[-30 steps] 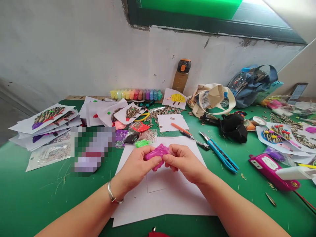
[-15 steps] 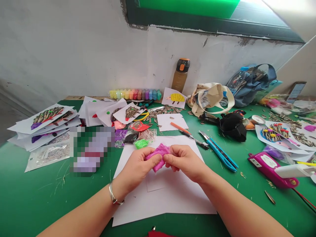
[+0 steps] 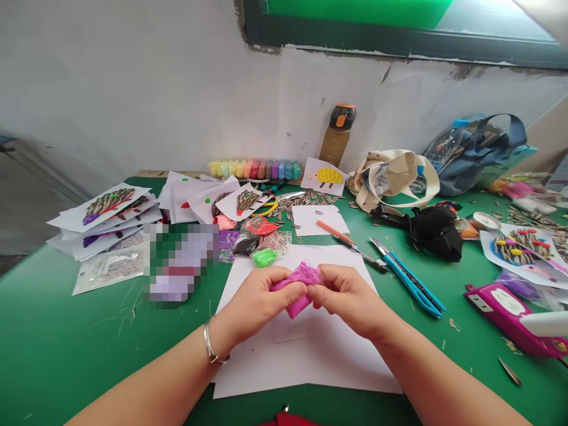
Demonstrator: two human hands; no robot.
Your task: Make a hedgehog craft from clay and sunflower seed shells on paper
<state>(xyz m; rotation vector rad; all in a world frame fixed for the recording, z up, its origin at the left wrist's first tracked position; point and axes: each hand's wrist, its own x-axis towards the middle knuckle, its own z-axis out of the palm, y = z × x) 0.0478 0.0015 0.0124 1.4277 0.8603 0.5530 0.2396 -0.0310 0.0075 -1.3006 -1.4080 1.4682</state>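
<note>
Between both hands is a small packet of pink modelling clay (image 3: pixel 298 306) in clear plastic. My left hand (image 3: pixel 261 299) grips its left side, thumb on top. With thumb and fingers, my right hand (image 3: pixel 348 296) pinches the packet's right edge; the two thumb tips nearly meet. They hover over a white sheet of paper (image 3: pixel 328 367) on the green table. Just beyond the hands lie a green clay packet (image 3: pixel 265 257), a red clay packet (image 3: pixel 261 225), a black clay packet (image 3: pixel 247 244) and a purple clay packet (image 3: pixel 228 244).
Right of the paper lie a blue utility knife (image 3: pixel 408 278), a pen (image 3: pixel 359 251) and a magenta glue gun (image 3: pixel 510 316). Sunflower seeds (image 3: pixel 310 201) are scattered behind. Hedgehog pictures (image 3: pixel 109 207) are stacked at left. A bottle (image 3: pixel 337 136) and a canvas bag (image 3: pixel 394 177) stand near the wall.
The view has shifted a little left, so everything appears further right. Both hands keep hold of the pink packet, whose angle between the fingers has changed slightly.
</note>
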